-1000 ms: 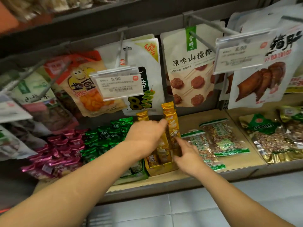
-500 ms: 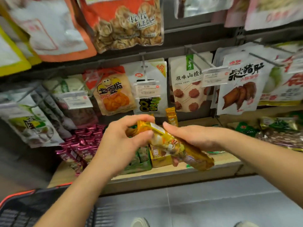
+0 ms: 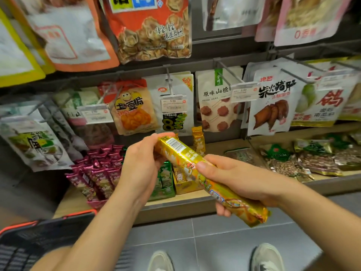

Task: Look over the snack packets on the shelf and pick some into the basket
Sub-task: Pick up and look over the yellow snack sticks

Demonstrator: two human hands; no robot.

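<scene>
Close to the front edge of the wooden shelf (image 3: 218, 148), a person holds one long gold packet (image 3: 185, 155) slantwise in both hands. It is clear of the shelf and not yet in the basket (image 3: 58, 229), which sits low at about seven o'clock from the hands. The left hand (image 3: 142, 165) has fingers and thumb curled round the packet's upper end, at ten o'clock. The right hand (image 3: 242, 180) is wrapped round the lower half, thumb pressed on the top face, with the wrapper's tail sticking out at four o'clock. A barcode label (image 3: 174, 144) faces up near the left hand, so this looks to me like the looking-over step. To do it well, I would keep the hold light, since the wrapper looks thin and the contents may crush. I would roll the packet about its long axis with the fingertips rather than bending it. If it passes, one hand can let go while the other lowers it toward seven o'clock, inside the basket's rim, not tossed. The yellow display box (image 3: 185, 187) stands at twelve o'clock behind the hands, with an upright packet (image 3: 197, 140) at its back that a careless elbow could topple.
</scene>
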